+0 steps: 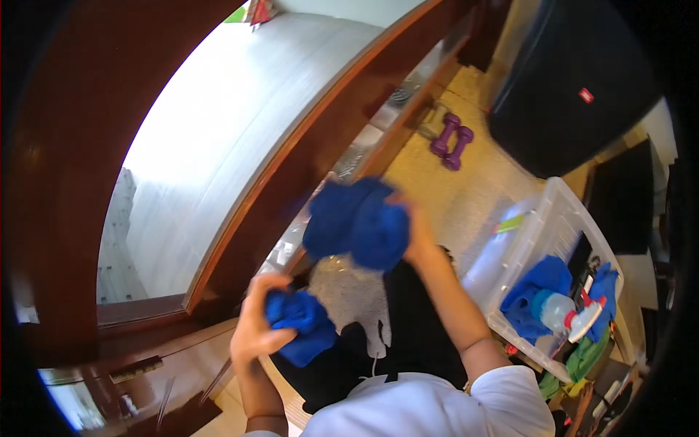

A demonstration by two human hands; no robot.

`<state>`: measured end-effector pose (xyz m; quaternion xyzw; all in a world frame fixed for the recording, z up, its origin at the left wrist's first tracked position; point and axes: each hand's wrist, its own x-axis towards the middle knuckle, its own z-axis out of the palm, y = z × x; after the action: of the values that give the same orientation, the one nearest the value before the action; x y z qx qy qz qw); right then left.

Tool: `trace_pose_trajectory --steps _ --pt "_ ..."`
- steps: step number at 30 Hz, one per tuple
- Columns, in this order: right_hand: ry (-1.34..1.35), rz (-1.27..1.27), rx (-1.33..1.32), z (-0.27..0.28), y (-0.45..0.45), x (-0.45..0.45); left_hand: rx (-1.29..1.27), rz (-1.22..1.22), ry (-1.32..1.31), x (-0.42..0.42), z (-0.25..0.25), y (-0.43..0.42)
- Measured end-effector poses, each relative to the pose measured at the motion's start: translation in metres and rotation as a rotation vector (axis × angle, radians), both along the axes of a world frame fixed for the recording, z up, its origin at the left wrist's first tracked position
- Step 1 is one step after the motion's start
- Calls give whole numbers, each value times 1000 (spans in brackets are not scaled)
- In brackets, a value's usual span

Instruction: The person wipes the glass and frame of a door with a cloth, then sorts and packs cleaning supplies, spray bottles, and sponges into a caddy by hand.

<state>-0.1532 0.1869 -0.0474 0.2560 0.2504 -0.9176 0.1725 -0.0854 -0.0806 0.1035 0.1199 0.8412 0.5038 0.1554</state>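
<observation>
My left hand [261,320] is closed around a crumpled blue cloth [302,328], low and to the left, above my lap. Farther forward, my right hand [413,227] grips a larger bunched blue cloth [349,222] by its right side. That cloth is held up in front of the wooden door frame [306,156] and looks smeared by motion. The two cloths are apart from each other. Fingers of my right hand are partly blurred and hidden behind the fabric.
To the right stands a clear plastic bin [495,320] with blue cloths and a spray bottle [557,312] in it. Two purple dumbbells [457,148] lie on the floor [473,193] ahead. A large black speaker [575,87] stands behind the bin. A glass pane [211,160] fills the left.
</observation>
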Motion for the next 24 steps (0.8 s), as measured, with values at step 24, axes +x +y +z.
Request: trace_pose_trajectory --steps 24 --pt "385 -721 524 -19 -95 -77 -678 370 1677 30 10 -108"
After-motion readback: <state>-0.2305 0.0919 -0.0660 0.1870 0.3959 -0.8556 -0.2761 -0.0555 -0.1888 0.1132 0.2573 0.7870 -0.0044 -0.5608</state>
